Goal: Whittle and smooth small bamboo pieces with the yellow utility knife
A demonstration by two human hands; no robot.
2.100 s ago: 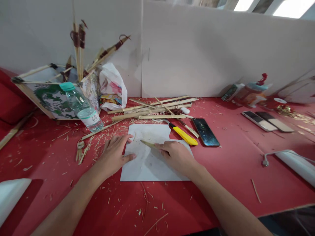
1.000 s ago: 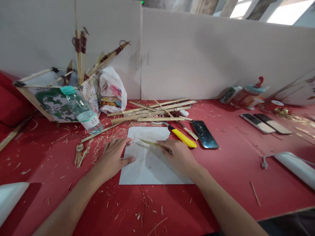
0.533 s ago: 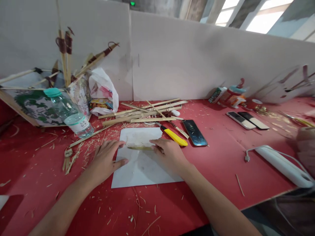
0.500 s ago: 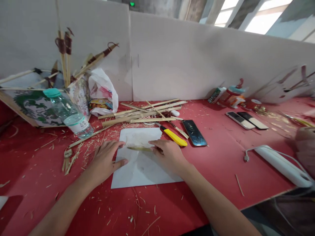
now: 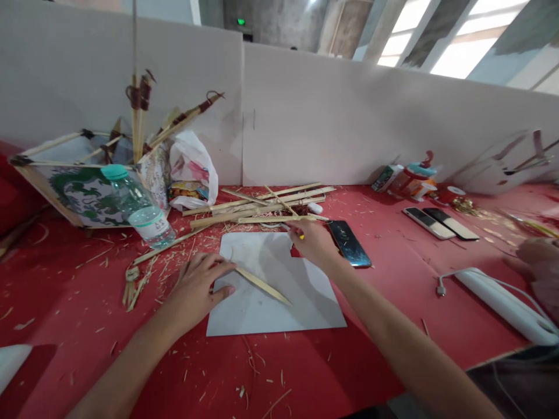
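Observation:
A white sheet of paper [image 5: 279,317] lies on the red table, with a thin pointed bamboo strip [image 5: 264,285] slanting across it. My left hand [image 5: 203,282] rests at the sheet's left edge, thumb and fingers apart. Its index fingertip is at the strip's upper left end; whether it presses on it I cannot tell. Beyond the sheet's upper right, my right hand [image 5: 317,244] is closed around a yellow utility knife [image 5: 301,236]. Most of the knife is hidden by the hand, and a bit of yellow shows between the fingers.
Bamboo sticks [image 5: 262,209] lie in a pile behind the sheet. A phone [image 5: 349,243] is right of my right hand. A water bottle [image 5: 148,218], a plastic bag [image 5: 194,169] and a dragon-patterned box [image 5: 87,198] stand left. A power strip [image 5: 506,305] lies right, near another person's hand [image 5: 539,259].
My right hand has left the bamboo strip and moved up and right onto the utility knife. The strip now slants down to the right. My left hand has stayed on the paper.

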